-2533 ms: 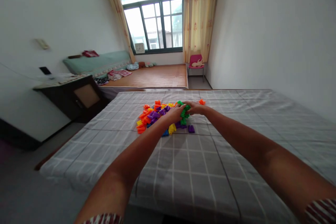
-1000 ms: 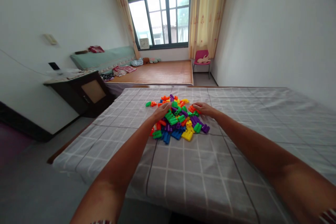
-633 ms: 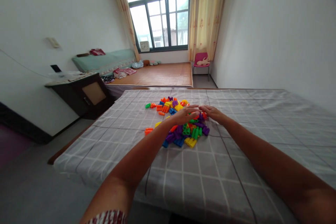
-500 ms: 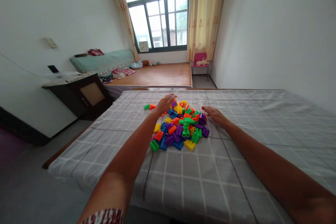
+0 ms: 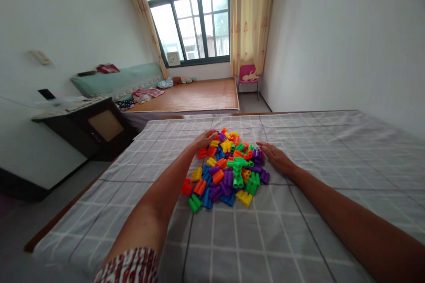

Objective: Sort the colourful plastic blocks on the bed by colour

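A pile of colourful plastic blocks in green, purple, orange, blue and yellow lies on the checked cloth. At the pile's upper left edge rests my left hand, its fingers stretched out against the blocks there. My right hand is at the right side of the pile, fingers extended beside the purple blocks. Neither hand has a block in its grasp. Near my left forearm, a red block sits at the pile's left edge.
Beyond the cloth-covered surface is a bed with a brown mat. A dark cabinet stands at the left, and a pink chair is by the curtain. A clock leans at the window.
My left hand has moved slightly left and down to the pile's upper left edge. Blocks that lay apart at the upper left are now against the pile. The view has shifted slightly.
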`<move>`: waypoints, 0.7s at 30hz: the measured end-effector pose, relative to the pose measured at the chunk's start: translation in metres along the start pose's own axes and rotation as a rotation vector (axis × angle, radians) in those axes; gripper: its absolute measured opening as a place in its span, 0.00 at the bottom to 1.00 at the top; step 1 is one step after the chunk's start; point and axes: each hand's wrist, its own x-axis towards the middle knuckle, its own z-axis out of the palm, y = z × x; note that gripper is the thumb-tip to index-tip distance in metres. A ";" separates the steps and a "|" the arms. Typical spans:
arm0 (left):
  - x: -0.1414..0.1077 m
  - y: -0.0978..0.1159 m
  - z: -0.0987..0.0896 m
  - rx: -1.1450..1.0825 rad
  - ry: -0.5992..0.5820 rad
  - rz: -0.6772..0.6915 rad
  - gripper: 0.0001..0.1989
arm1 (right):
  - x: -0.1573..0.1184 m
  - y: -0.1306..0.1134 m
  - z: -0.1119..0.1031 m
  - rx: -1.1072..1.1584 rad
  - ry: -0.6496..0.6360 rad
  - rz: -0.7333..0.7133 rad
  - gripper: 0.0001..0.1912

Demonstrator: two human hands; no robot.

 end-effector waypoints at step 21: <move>-0.172 0.057 -0.045 -0.044 0.179 -0.205 0.22 | 0.014 0.017 0.003 0.198 -0.017 0.057 0.30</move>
